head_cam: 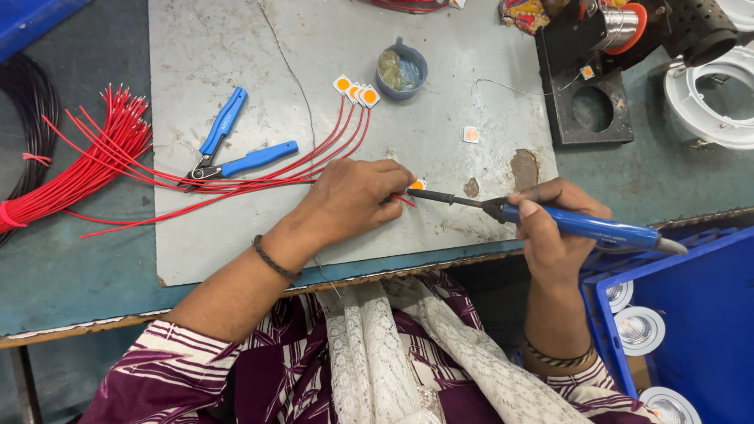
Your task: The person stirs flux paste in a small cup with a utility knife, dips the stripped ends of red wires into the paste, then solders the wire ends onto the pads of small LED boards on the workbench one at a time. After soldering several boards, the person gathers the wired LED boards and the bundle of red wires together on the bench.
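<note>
Black wires (31, 126): we see a dark bundle at the far left edge of the counter (86, 267).
Red wires (86, 169): a loose sheaf fans out just right of the black ones, tied at its left end.
Cutters (232, 149): blue-handled, lying on the grey plate (236, 47) across several red leads.
Wired chips (356, 92): we count a small row of square chips with orange centres, each with a red lead, beside the blue cup (401, 69).
Left hand (349, 200): fingers pinched together on a red lead, pressing it to the chip (418, 184) on the plate.
Loose chip (470, 134): lies alone on the plate, well apart from the hands.
Iron (565, 222): its dark tip touches the chip at the left fingertips.
Right hand (554, 228): clamped round the iron's blue handle like a pen.
Stand (589, 106): black, at the plate's upper right corner.
Crate (691, 314): blue, below the counter edge, with round white lamp housings (638, 328) inside.
</note>
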